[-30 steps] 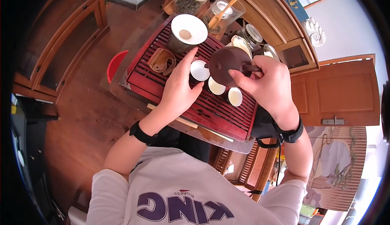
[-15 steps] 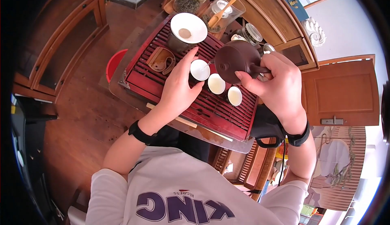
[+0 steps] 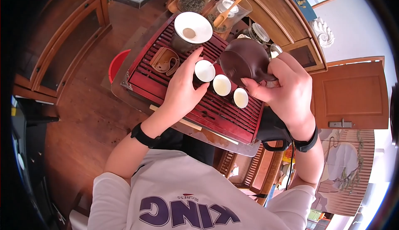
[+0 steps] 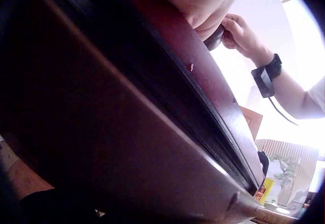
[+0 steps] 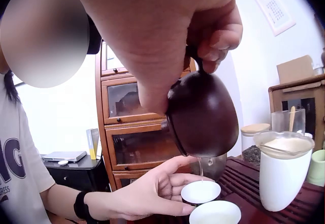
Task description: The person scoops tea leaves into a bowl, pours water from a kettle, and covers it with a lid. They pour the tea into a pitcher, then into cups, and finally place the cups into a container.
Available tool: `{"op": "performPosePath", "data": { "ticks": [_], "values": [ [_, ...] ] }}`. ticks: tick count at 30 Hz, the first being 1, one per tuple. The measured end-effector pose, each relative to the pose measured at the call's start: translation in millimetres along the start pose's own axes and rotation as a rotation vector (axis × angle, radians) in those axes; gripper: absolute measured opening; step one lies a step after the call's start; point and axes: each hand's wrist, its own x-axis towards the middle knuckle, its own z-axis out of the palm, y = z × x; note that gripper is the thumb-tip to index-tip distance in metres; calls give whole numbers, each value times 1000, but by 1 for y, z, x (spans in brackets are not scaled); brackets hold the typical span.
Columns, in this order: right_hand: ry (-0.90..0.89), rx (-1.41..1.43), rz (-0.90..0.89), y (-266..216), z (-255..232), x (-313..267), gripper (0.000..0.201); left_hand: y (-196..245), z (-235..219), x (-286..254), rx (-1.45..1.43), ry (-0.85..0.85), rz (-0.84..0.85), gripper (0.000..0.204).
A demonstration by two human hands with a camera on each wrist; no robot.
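In the head view my right hand (image 3: 291, 91) grips the handle of a dark brown teapot (image 3: 245, 59), its thumb up against the lid side. The pot is tilted, and a thin stream runs from it into a white-lined teacup (image 5: 200, 192) in the right wrist view. My left hand (image 3: 183, 89) holds that cup at its sides between thumb and fingers. Two more teacups, one in the middle (image 3: 222, 85) and one to the right (image 3: 240, 98), stand in a row beside it with pale liquid inside. The left wrist view mostly shows the tray's edge.
Everything stands on a red slatted tea tray (image 3: 208, 120). A wide white-rimmed vessel (image 3: 199, 20) and a brown holder (image 3: 160, 62) sit on its left. Behind are a wooden-lidded jar (image 3: 193, 1) and a wooden scoop (image 3: 226, 12). A black kettle (image 3: 270, 130) stands at the right.
My right hand and the teapot have moved to the right and the pot is tipped further. The stream into the cup has come into view. My left hand has stayed at the cup.
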Motion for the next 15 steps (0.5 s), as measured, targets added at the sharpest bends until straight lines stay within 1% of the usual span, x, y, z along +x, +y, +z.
{"op": "performPosePath", "data": {
  "ticks": [15],
  "values": [
    [36,-29,-86,-3,1,-3,41,-1,1,0,-11,7,7,85]
  ]
}}
